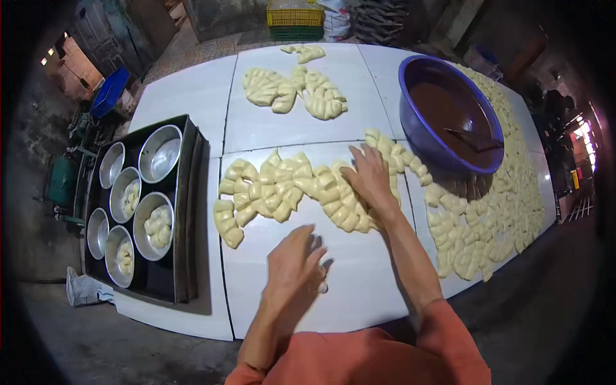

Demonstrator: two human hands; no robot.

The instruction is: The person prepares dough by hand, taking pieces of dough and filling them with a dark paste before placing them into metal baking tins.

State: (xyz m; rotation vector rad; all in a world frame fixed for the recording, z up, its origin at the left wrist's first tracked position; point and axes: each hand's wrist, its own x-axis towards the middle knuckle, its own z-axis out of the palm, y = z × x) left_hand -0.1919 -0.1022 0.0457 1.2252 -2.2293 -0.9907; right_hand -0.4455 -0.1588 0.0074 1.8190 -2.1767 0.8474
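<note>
Pale yellow dough pieces (276,186), cut and clustered together, lie in a band across the middle of the white table. My right hand (372,183) rests on the right end of this band, fingers stretched out and touching the dough. Nearer to me, my left hand (294,263) is over bare tabletop, just below the band, with its fingers apart and slightly bent. Beside its fingers shows a small whitish spot that I cannot make out. Round metal pans (154,226) sit in a black tray (186,256) at the left; some hold dough pieces.
A purple basin (410,115) of brown liquid, with a dark utensil (471,138) in it, stands at the right. Many more dough pieces (513,186) spread around it. Further dough clumps (324,96) lie at the far side. Stacked crates (295,22) stand beyond the white table (346,263).
</note>
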